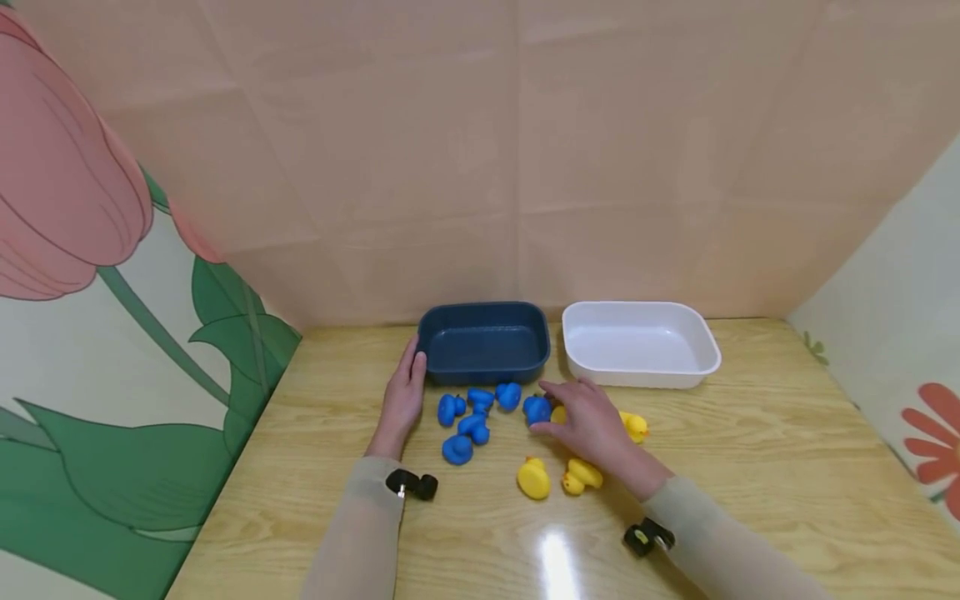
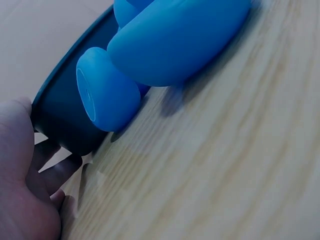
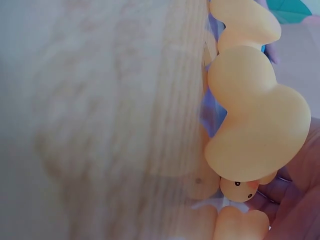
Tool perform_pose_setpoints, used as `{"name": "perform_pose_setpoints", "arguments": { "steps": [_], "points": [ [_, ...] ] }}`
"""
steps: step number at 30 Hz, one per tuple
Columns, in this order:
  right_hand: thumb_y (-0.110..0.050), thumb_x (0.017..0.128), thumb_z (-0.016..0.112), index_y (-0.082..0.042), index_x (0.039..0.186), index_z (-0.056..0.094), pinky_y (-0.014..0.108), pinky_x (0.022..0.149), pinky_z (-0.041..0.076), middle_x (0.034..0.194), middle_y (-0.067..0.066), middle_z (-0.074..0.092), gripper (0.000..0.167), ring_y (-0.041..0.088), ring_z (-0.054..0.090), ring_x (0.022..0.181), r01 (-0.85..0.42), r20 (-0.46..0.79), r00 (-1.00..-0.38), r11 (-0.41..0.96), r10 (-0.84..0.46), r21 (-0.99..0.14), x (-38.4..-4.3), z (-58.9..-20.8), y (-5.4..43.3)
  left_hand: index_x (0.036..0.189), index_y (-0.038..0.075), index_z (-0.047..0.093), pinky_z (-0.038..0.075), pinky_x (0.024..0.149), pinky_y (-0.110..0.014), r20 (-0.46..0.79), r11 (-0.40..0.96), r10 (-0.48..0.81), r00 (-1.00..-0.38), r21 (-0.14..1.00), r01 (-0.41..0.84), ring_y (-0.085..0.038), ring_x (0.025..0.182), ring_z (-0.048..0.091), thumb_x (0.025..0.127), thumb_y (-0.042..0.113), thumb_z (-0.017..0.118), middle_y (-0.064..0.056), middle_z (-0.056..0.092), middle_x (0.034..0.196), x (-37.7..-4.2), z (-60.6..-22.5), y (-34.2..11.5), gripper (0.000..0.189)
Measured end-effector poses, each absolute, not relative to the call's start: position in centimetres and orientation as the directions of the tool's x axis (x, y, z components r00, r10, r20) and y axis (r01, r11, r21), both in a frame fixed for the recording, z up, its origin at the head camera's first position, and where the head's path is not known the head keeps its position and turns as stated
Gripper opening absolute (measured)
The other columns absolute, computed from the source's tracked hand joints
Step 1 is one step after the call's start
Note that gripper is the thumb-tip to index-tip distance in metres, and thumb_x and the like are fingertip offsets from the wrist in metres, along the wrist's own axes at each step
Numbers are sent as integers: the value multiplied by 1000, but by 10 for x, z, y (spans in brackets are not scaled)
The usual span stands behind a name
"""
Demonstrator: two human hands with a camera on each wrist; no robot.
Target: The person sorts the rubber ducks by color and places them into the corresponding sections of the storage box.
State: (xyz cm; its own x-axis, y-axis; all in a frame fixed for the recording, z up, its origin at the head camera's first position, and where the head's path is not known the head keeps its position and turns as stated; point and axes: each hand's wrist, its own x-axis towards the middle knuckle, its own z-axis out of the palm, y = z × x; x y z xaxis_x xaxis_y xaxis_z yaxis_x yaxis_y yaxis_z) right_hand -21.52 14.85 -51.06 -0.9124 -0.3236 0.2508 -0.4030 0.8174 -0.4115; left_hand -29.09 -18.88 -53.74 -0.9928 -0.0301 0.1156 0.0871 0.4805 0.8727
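Along the left end of the dark blue tray, my left hand rests with its fingers fairly straight against the wall; the left wrist view shows these fingers at the tray's end too. My right hand reaches over the toys, thumb and forefinger spread on either side of a blue rubber duck. Under and beside that hand sit yellow rubber ducks, one partly covered by it. In the right wrist view a large yellow duck hides most of the fingers. Several other blue ducks lie before the dark tray.
A white tray stands to the right of the dark one, near the back wall. Two yellow ducks, one on its side, lie closer to the front of the wooden table.
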Motion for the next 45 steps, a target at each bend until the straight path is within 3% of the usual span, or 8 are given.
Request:
{"name": "perform_pose_setpoints", "arguments": {
  "steps": [6, 14, 24, 32, 38, 45],
  "points": [
    [-43, 89, 95, -3, 143, 72, 59, 126, 35, 129, 12, 78, 71, 35, 68, 119, -399, 238, -915, 821, -326, -409, -216, -510, 148, 177, 30, 29, 24, 133, -55, 125, 475, -30, -992, 875, 96, -30, 165, 29, 116, 66, 31, 2, 33, 179, -292, -538, -189, 71],
    [-40, 92, 93, -6, 137, 76, 64, 129, 26, 128, 11, 78, 60, 37, 67, 124, -383, 204, -923, 830, -326, -406, -214, -509, 146, 177, 27, 30, 24, 133, -53, 125, 470, -33, -992, 878, 95, -29, 165, 29, 122, 45, 38, 1, 33, 179, -292, -537, -187, 58],
    [-37, 93, 92, -6, 139, 75, 65, 130, 24, 130, 11, 78, 58, 37, 67, 125, -375, 192, -926, 840, -324, -392, -212, -506, 145, 177, 28, 28, 24, 133, -55, 132, 476, -22, -991, 873, 105, -31, 165, 29, 115, 69, 30, 0, 32, 180, -289, -535, -186, 74],
    [-32, 94, 91, -2, 142, 72, 61, 131, 23, 135, 15, 76, 59, 37, 69, 130, -386, 243, -920, 814, -307, -434, -206, -493, 142, 177, 28, 30, 27, 131, -57, 141, 467, -31, -989, 877, 111, -34, 163, 32, 122, 47, 38, -2, 34, 179, -289, -535, -186, 59],
    [-29, 95, 90, -4, 143, 71, 62, 130, 28, 142, 15, 72, 58, 42, 61, 139, -345, 253, -935, 797, -247, -496, -204, -478, 142, 177, 29, 31, 27, 132, -56, 143, 472, -37, -989, 875, 109, -33, 164, 32, 122, 46, 38, -2, 34, 178, -288, -535, -186, 58],
    [-26, 94, 90, -1, 139, 72, 60, 130, 27, 136, 16, 75, 55, 41, 68, 129, -414, 353, -898, 771, -261, -484, -210, -465, 144, 177, 28, 31, 27, 132, -56, 142, 469, -33, -989, 876, 110, -33, 164, 32, 122, 47, 38, -2, 34, 179, -288, -536, -187, 59]
  ]
}}
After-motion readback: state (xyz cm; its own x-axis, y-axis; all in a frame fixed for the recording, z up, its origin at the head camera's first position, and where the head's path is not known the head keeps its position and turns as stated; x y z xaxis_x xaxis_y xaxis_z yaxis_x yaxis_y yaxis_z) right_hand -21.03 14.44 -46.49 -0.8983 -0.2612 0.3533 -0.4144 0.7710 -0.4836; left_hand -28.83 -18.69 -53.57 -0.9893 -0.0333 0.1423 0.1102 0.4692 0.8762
